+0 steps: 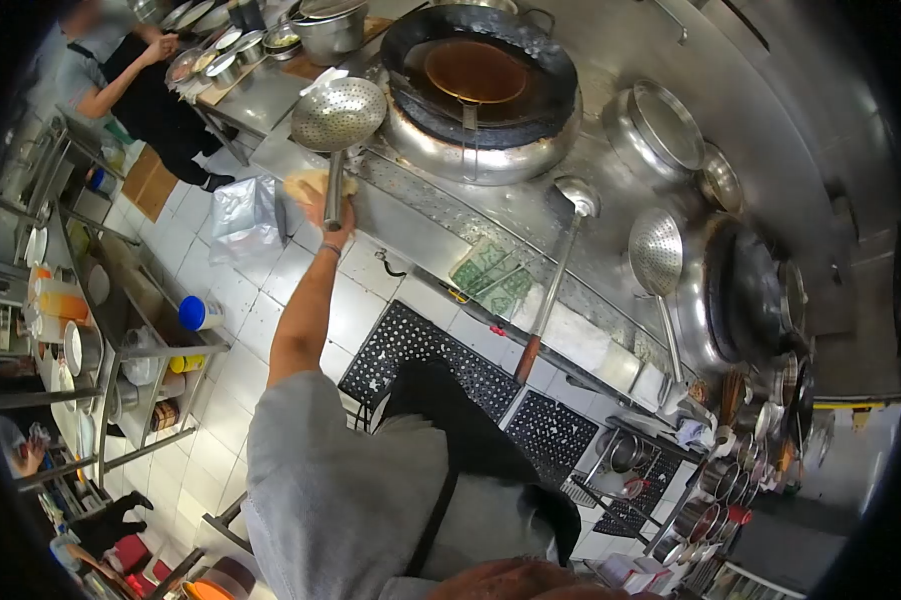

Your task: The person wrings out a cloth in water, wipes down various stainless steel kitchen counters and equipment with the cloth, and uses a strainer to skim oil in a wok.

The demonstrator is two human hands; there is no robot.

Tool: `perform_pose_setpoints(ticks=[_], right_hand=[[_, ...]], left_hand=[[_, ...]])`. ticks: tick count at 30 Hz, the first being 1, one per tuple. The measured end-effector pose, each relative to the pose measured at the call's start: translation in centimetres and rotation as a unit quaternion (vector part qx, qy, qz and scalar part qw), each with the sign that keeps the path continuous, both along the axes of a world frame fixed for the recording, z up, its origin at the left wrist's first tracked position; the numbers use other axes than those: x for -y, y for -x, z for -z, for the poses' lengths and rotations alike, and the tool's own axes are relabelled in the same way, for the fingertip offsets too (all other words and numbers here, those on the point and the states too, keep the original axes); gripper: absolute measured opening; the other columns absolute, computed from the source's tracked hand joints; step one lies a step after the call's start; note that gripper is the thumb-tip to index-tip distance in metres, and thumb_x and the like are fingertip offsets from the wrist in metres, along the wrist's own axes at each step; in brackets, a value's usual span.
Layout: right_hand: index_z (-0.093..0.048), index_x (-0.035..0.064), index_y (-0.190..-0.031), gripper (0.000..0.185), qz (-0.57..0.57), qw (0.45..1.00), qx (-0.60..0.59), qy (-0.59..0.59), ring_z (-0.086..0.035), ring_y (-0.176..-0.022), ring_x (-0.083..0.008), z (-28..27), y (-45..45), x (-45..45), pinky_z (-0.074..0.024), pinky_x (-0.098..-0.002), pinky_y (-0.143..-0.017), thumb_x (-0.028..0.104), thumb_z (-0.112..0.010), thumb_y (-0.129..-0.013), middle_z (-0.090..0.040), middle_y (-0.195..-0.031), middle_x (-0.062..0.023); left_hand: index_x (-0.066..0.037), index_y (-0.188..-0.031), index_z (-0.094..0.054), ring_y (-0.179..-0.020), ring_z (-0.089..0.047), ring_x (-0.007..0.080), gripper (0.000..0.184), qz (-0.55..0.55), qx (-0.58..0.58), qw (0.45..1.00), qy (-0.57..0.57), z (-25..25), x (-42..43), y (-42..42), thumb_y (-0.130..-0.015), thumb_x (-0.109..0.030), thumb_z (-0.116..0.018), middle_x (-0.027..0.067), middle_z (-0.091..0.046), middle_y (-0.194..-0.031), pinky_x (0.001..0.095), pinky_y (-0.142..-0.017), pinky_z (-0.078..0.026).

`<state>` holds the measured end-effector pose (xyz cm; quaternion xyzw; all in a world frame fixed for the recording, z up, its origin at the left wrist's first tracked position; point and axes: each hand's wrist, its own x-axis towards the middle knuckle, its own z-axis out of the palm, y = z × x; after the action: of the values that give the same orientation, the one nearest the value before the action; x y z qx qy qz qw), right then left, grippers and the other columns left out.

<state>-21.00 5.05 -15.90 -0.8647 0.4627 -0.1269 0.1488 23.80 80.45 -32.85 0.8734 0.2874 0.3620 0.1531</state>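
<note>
My left hand (pixel 338 222) is stretched out to the steel counter's front edge, beside the handle of a perforated ladle (pixel 339 113). A yellowish cloth (pixel 309 185) lies at its fingers, which are partly hidden by the handle, so the grip is unclear. Behind the ladle, a large black wok (pixel 551 90) holds dark liquid, with a round strainer (pixel 477 72) in it. A long-handled ladle (pixel 577 197) rests on the counter to the right. My right hand does not show.
A second strainer (pixel 657 250) and another wok (pixel 746 290) are at the right. Steel bowls (pixel 668 125) stand at the back. A co-worker (pixel 136 85) stands at the upper left. Black perforated mats (pixel 421 360) and a plastic bag (pixel 246 218) lie on the floor.
</note>
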Motion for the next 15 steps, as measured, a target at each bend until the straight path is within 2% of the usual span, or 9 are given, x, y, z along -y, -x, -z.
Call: perform_pose_setpoints(ticks=[3, 6, 9, 12, 15], right_hand=[[-0.067, 0.0045, -0.093, 0.028, -0.046, 0.998, 0.009, -0.046, -0.062, -0.072, -0.0212, 2.0, -2.6, -3.7, -0.0489, -0.0379, -0.063, 0.031, -0.058, -0.098, -0.065, -0.082, -0.0089], [-0.068, 0.0043, -0.093, 0.029, -0.096, 0.990, -0.001, -0.108, -0.062, -0.072, -0.0210, 4.6, -5.0, -8.0, -0.0488, -0.0377, -0.064, 0.031, -0.058, -0.098, -0.065, -0.082, -0.0090], [-0.068, 0.0041, -0.092, 0.029, -0.148, 0.974, -0.032, -0.167, -0.062, -0.072, -0.0207, 7.6, -6.8, -12.1, -0.0486, -0.0375, -0.064, 0.030, -0.058, -0.098, -0.066, -0.082, -0.0090], [-0.069, 0.0039, -0.092, 0.029, -0.202, 0.951, -0.088, -0.215, -0.062, -0.072, -0.0205, 10.4, -7.7, -15.2, -0.0484, -0.0373, -0.064, 0.030, -0.058, -0.098, -0.066, -0.081, -0.0091], [-0.069, 0.0037, -0.091, 0.030, -0.265, 0.915, -0.148, -0.265, -0.061, -0.072, -0.0202, 13.1, -8.6, -16.4, -0.0482, -0.0372, -0.064, 0.030, -0.058, -0.098, -0.066, -0.081, -0.0092]], left_hand=[[0.000, -0.147, -0.042, -0.147, -0.016, 0.0489, 0.073, -0.039, -0.060, 0.997, 0.018, -2.9, 0.5, -0.8, -0.080, -0.016, -0.067, 0.0327, -0.023, -0.156, 0.0650, -0.117, -0.010], [0.001, -0.146, -0.043, -0.148, -0.014, 0.0494, 0.072, -0.020, 0.129, 0.991, 0.011, 1.0, 2.1, -1.4, -0.078, -0.007, -0.065, 0.0329, -0.023, -0.157, 0.0614, -0.119, -0.010], [0.001, -0.146, -0.043, -0.148, -0.012, 0.0495, 0.071, 0.100, 0.112, 0.978, 0.147, -0.6, 6.4, 1.2, -0.077, 0.001, -0.063, 0.0324, -0.021, -0.157, 0.0569, -0.121, -0.010], [0.000, -0.145, -0.044, -0.148, -0.010, 0.0496, 0.072, 0.101, 0.064, 0.983, 0.139, -2.8, 11.5, 3.3, -0.076, 0.002, -0.064, 0.0315, -0.018, -0.159, 0.0537, -0.122, -0.010], [-0.003, -0.146, -0.045, -0.147, -0.010, 0.0505, 0.074, 0.110, -0.032, 0.985, 0.126, -6.6, 15.1, 5.0, -0.075, 0.002, -0.066, 0.0300, -0.014, -0.160, 0.0564, -0.121, -0.009]])
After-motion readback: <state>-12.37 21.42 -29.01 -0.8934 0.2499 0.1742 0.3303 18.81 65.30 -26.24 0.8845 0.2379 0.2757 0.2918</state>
